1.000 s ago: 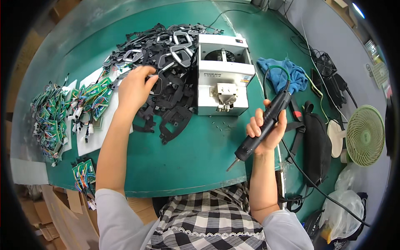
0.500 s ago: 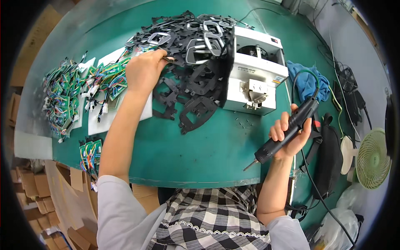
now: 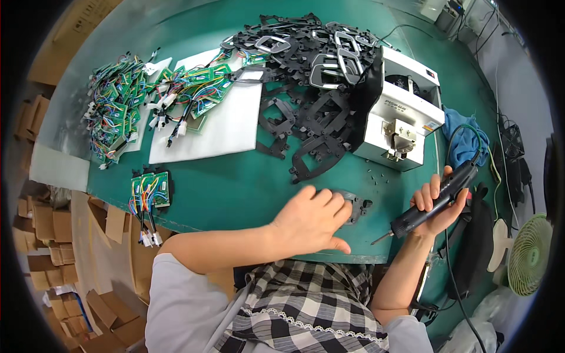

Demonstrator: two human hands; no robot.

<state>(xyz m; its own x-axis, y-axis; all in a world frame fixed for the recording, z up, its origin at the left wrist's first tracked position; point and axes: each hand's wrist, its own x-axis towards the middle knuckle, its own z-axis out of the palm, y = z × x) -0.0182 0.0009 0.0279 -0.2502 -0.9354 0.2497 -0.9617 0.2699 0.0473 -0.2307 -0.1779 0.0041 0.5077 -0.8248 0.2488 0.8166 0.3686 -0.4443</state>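
My left hand (image 3: 312, 220) is over the near edge of the green table, its fingers curled on a black plastic bracket (image 3: 357, 207) and its thumb apart. The hand hides part of that bracket. In my right hand (image 3: 438, 215) is a black electric screwdriver (image 3: 407, 223), its bit pointing down and left above the table. Beyond my left hand lies a heap of similar black brackets (image 3: 321, 115), some with grey frames (image 3: 348, 65) among them. A white screw feeder (image 3: 400, 112) stands to the right of the heap, with several small screws (image 3: 376, 177) in front of it.
Green circuit boards with coloured wires (image 3: 118, 106) are piled at the left, some on white foam (image 3: 235, 126). A smaller board group (image 3: 150, 191) sits by the near edge. At right are a blue cloth (image 3: 465, 138), a black bag (image 3: 474, 247) and a green fan (image 3: 532, 256).
My left hand has come from the bracket heap back to the near table edge, with a bracket now under its fingers. My right hand still holds the screwdriver. The view has shifted.
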